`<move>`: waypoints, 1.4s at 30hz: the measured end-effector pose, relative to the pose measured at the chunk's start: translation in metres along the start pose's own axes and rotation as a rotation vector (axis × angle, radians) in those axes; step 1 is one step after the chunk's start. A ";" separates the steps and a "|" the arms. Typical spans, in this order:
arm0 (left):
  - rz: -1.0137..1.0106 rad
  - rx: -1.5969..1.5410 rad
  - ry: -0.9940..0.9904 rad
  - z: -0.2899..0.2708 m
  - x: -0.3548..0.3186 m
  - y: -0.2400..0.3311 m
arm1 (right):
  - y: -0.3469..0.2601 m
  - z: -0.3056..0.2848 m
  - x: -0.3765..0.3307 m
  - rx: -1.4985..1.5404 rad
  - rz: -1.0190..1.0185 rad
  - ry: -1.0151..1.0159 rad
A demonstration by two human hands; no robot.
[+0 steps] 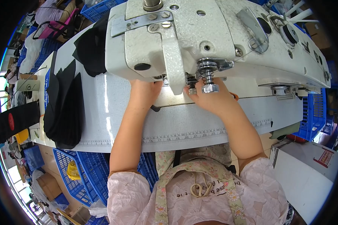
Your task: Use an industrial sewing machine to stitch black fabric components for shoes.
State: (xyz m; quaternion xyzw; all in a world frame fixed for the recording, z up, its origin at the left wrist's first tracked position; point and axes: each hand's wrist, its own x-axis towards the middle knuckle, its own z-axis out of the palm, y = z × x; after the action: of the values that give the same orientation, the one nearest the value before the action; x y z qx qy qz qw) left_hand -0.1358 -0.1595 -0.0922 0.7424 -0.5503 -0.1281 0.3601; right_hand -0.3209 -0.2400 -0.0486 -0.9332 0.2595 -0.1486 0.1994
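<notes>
A white industrial sewing machine (214, 41) spans the table in front of me. Both my hands reach in under its head, near the presser area. My left hand (144, 91) is left of the needle area, its fingers hidden by the machine head. Just right of it, my right hand (213, 99) lies low beside the tension knob (210, 88); its thumb points left and the other fingers are mostly hidden. A small orange and black piece (234, 96) shows at the right hand's outer edge, its kind unclear. By my left wrist lies a small black piece (155, 108), perhaps cloth.
On the grey table (176, 127) with its printed ruler edge, a stack of black fabric pieces (65, 108) lies at left. More black cloth (94, 47) sits behind the machine head. Blue crates (79, 176) stand below left, a white box (306, 176) at right.
</notes>
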 end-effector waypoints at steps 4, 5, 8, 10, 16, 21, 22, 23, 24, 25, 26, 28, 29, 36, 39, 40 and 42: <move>0.056 0.031 0.016 0.000 0.002 -0.001 | -0.001 0.000 0.001 0.015 -0.009 0.020; 0.056 0.030 0.016 0.001 0.002 -0.001 | -0.001 -0.001 0.001 0.009 0.000 0.012; 0.020 -0.010 0.000 0.001 0.002 -0.002 | -0.002 -0.001 0.001 0.004 0.008 -0.003; 0.037 -0.033 0.023 0.000 0.004 0.000 | -0.001 -0.002 0.001 0.003 0.006 -0.010; 0.067 -0.002 0.008 0.001 0.003 -0.003 | 0.003 0.002 0.002 0.063 0.053 -0.077; -0.049 -0.121 0.013 0.002 0.001 0.002 | 0.001 0.001 0.000 0.009 -0.039 0.060; -0.006 -0.196 0.042 0.003 0.000 -0.002 | 0.001 0.001 0.000 0.010 -0.044 0.059; -0.009 -0.194 0.045 0.003 -0.002 -0.005 | 0.000 0.001 0.000 0.013 -0.036 0.050; 0.025 -0.098 0.040 0.002 -0.001 -0.004 | 0.001 0.001 0.000 0.014 -0.022 0.041; 0.058 -0.002 0.034 0.002 0.000 -0.004 | 0.001 0.001 0.000 0.013 -0.021 0.039; 0.055 -0.004 0.032 0.003 0.000 -0.004 | 0.000 0.001 0.000 -0.005 -0.001 0.037; 0.186 0.166 0.092 -0.001 0.000 -0.003 | -0.003 -0.001 0.001 -0.022 0.009 0.040; 0.185 0.169 0.094 -0.003 0.000 -0.001 | -0.004 -0.001 0.001 -0.032 0.014 0.029; 0.146 0.150 0.142 0.002 0.008 -0.011 | 0.006 0.008 0.004 -0.038 -0.008 0.017; -0.003 0.151 0.134 -0.008 0.008 -0.017 | 0.004 0.011 0.005 -0.101 0.099 -0.032; 0.027 0.108 0.180 -0.011 0.011 -0.024 | 0.003 0.012 0.006 -0.099 0.087 -0.038; 0.011 0.080 0.180 -0.019 0.011 -0.029 | 0.006 0.013 0.009 0.082 0.366 -0.200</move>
State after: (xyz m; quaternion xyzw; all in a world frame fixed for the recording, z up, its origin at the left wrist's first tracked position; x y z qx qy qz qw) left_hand -0.0998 -0.1580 -0.0961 0.7616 -0.5246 -0.0369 0.3787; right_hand -0.3112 -0.2457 -0.0608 -0.8717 0.3973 -0.0272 0.2856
